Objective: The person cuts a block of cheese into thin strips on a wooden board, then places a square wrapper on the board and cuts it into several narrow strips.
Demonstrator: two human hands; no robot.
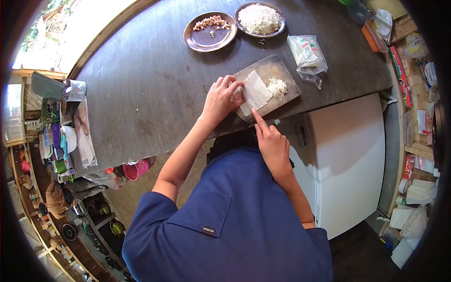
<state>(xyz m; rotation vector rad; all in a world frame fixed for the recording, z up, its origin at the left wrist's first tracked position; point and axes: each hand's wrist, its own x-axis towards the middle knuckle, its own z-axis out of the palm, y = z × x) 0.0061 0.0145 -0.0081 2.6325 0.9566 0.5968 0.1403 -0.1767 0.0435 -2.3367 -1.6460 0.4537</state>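
A wooden cutting board (292, 86) lies near the table's front edge. On it are flat white sheets (256, 89), split into strips at the near end, and a small pile of thin white shreds (277, 88). My left hand (220, 99) is closed, its bent fingertips pressing on the left part of the sheets. My right hand (273, 144) is closed at the board's near edge, index finger stretched toward the strips. What it grips is mostly hidden under the fingers.
Behind the board stand a brown plate with small brown pieces (211, 22) and a plate heaped with white shreds (259, 19). A printed plastic bag (307, 54) lies right of the board. A white appliance (350, 160) stands at the right, below the tabletop (141, 84).
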